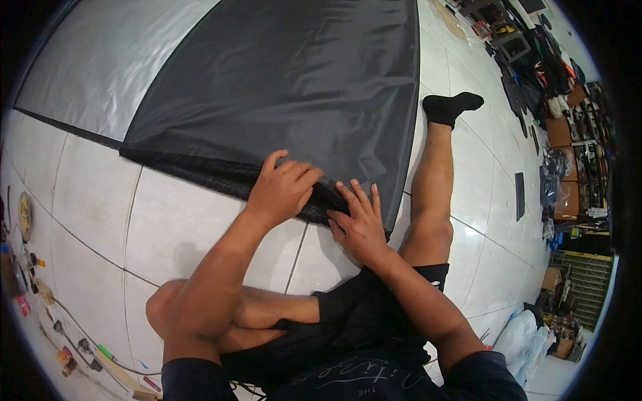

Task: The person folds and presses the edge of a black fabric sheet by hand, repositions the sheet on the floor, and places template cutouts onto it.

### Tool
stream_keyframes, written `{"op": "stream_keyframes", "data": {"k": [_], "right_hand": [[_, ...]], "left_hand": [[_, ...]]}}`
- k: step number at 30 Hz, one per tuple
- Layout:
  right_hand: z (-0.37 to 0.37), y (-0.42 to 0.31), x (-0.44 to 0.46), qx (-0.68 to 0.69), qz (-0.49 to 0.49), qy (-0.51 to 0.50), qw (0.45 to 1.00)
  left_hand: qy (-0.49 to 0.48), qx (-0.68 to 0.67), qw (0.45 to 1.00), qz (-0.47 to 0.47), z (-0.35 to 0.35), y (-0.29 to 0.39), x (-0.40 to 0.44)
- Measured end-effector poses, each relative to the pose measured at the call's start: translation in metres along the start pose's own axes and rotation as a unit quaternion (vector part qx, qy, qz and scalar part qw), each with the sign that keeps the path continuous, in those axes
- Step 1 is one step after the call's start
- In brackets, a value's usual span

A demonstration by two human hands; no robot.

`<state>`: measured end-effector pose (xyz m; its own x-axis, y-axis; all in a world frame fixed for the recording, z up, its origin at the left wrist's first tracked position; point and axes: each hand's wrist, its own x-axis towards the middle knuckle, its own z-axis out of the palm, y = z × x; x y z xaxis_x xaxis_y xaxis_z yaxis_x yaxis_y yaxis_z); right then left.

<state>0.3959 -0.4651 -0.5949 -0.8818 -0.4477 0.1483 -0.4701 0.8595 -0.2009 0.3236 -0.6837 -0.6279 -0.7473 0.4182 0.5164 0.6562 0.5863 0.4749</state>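
Note:
A large dark grey coated fabric sheet (pixel 287 87) lies spread on the floor in front of me, with a black textured strip (pixel 200 175) along its near edge. My left hand (pixel 282 190) has its fingers curled round this strip, and the fingertips are partly hidden. Close beside it, my right hand (pixel 361 224) grips the strip near the sheet's right corner. Its upper fingers lie spread over the sheet, while thumb and forefinger are at the edge. At the left, a lighter silver-grey panel (pixel 127 60) adjoins the dark part.
I sit on white floor tiles (pixel 180 224), one leg folded, the other stretched along the sheet's right side with a black sock (pixel 451 107). Crowded shelves (pixel 585 160) and a plastic bag (pixel 521 344) stand at the right. Small items and a cable (pixel 87 327) lie at the lower left.

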Motion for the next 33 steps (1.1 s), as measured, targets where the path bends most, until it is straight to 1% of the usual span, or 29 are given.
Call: {"op": "stream_keyframes", "data": {"k": [3, 5, 9, 11, 12, 14, 15, 17, 18, 20, 24, 26, 30, 32, 33], "right_hand": [[0.006, 0.006, -0.001, -0.012, -0.011, -0.013, 1.0], [0.005, 0.007, 0.001, 0.037, 0.043, -0.001, 0.998], [-0.004, 0.009, 0.007, 0.054, 0.043, 0.005, 0.998], [-0.006, 0.01, 0.008, 0.02, 0.028, 0.017, 0.999], [-0.005, 0.012, 0.008, 0.019, 0.028, 0.017, 0.999], [-0.003, 0.016, 0.009, 0.017, 0.01, 0.046, 0.999], [-0.002, 0.017, 0.01, 0.017, 0.009, 0.046, 0.999], [0.0, 0.017, 0.013, 0.016, 0.006, 0.099, 0.995], [0.002, 0.017, 0.014, 0.016, 0.005, 0.1, 0.995], [0.003, 0.018, 0.015, 0.009, 0.013, 0.119, 0.993], [0.009, 0.021, 0.014, 0.037, 0.04, 0.114, 0.992], [0.007, 0.019, 0.014, 0.043, 0.043, 0.085, 0.995], [-0.001, 0.008, 0.005, 0.035, 0.021, 0.065, 0.997], [-0.006, -0.002, 0.001, 0.027, 0.002, 0.021, 0.999], [-0.003, -0.002, 0.0, 0.027, 0.003, 0.021, 0.999]], "left_hand": [[0.011, 0.023, 1.0, -0.004, -0.006, 0.003, 0.0], [-0.024, 0.001, 1.0, -0.007, -0.007, 0.004, 0.0], [-0.046, 0.006, 0.999, 0.005, -0.004, 0.003, 0.0], [0.005, -0.011, 1.0, 0.009, 0.0, 0.003, 0.0], [0.006, -0.011, 1.0, 0.009, 0.001, 0.001, -0.001], [-0.033, 0.001, 0.999, 0.004, 0.001, -0.002, -0.003], [-0.033, 0.001, 0.999, 0.003, 0.001, -0.003, -0.004], [-0.036, -0.014, 0.999, -0.001, -0.001, -0.003, -0.003], [-0.036, -0.013, 0.999, -0.001, -0.004, -0.002, -0.003], [-0.07, -0.043, 0.996, -0.022, -0.008, 0.0, -0.002], [-0.04, -0.05, 0.998, -0.004, -0.008, -0.002, -0.001], [-0.09, -0.028, 0.995, -0.024, -0.005, -0.005, -0.003], [-0.089, -0.031, 0.995, -0.031, -0.005, -0.006, -0.004], [-0.088, -0.044, 0.994, -0.037, -0.005, -0.005, -0.004], [-0.088, -0.044, 0.994, -0.037, -0.004, -0.005, -0.004]]}}
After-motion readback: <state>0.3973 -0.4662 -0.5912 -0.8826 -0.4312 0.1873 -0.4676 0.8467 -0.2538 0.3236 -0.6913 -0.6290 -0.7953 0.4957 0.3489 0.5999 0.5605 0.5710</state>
